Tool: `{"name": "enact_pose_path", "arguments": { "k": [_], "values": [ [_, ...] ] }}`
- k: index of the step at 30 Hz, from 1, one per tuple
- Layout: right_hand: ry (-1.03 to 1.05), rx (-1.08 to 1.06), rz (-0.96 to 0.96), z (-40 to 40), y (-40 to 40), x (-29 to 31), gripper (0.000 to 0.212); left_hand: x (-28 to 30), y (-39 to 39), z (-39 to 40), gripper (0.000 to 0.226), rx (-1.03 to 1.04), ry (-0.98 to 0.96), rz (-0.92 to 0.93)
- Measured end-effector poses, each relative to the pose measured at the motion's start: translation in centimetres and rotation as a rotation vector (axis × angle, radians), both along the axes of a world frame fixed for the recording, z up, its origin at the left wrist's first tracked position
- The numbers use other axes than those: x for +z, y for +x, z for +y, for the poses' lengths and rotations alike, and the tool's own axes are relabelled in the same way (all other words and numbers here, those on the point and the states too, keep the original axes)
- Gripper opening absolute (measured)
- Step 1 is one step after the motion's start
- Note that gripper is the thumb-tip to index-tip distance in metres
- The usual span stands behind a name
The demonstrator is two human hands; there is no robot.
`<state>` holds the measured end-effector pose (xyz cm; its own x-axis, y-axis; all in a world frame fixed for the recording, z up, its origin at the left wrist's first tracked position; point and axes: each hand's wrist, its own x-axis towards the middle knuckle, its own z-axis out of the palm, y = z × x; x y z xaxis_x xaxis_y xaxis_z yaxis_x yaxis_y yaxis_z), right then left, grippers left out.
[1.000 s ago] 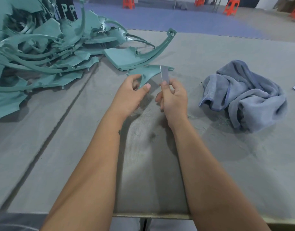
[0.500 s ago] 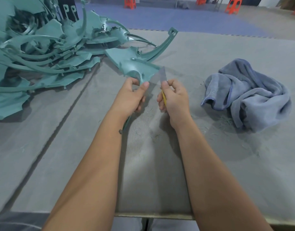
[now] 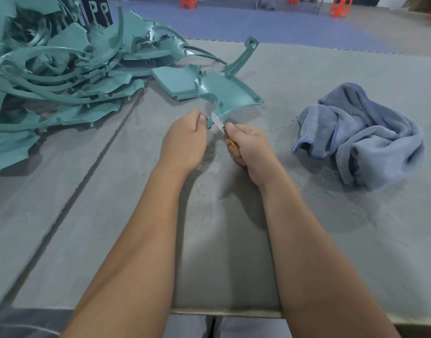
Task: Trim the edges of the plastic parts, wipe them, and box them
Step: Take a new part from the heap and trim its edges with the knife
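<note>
Since a moment ago you've tipped the knife (image 3: 218,123) over, so its blade now slants left against the near edge of the teal plastic part (image 3: 224,91). Your left hand (image 3: 185,140) pinches that edge; your right hand (image 3: 251,147) grips the knife's yellow handle. The part lies on the table (image 3: 307,240), right of the parts pile (image 3: 63,76), left of the blue towel (image 3: 365,135).

Grey table (image 3: 307,240) bears teal parts (image 3: 63,81), blue towel (image 3: 370,132)
</note>
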<state>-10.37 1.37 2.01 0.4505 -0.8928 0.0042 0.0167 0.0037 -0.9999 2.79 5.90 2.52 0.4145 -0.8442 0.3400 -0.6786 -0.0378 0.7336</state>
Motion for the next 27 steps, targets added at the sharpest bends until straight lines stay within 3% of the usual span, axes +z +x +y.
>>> {"name": "enact_pose_path", "arguments": {
  "k": [9, 12, 16, 23, 25, 27],
  "values": [
    [-0.125, -0.245, 0.031, -0.3, 0.7, -0.8, 0.049, -0.3, -0.2, 0.0, 0.033, -0.009, -0.050, 0.128],
    [0.081, -0.381, -0.238, -1.3, 0.0, -0.5, 0.038, -0.1, 0.5, 0.4, 0.033, -0.008, -0.118, 0.219],
    [0.109, -0.358, -0.304, -1.4, -0.1, -0.6, 0.036, 0.2, 1.0, 0.3, 0.033, 0.002, -0.159, 0.329],
    [-0.070, -0.094, -0.204, -0.4, 0.4, -0.6, 0.034, 0.0, 0.2, 0.1, 0.031, -0.048, -0.065, 0.150],
    [-0.032, -0.133, -0.188, -0.4, 0.7, -0.5, 0.035, 0.1, 0.1, 0.3, 0.032, -0.084, -0.060, 0.184],
    [0.102, -0.250, -0.327, -1.0, 0.2, -0.4, 0.033, 0.4, 0.4, 0.6, 0.034, -0.131, -0.081, 0.274]
  ]
}}
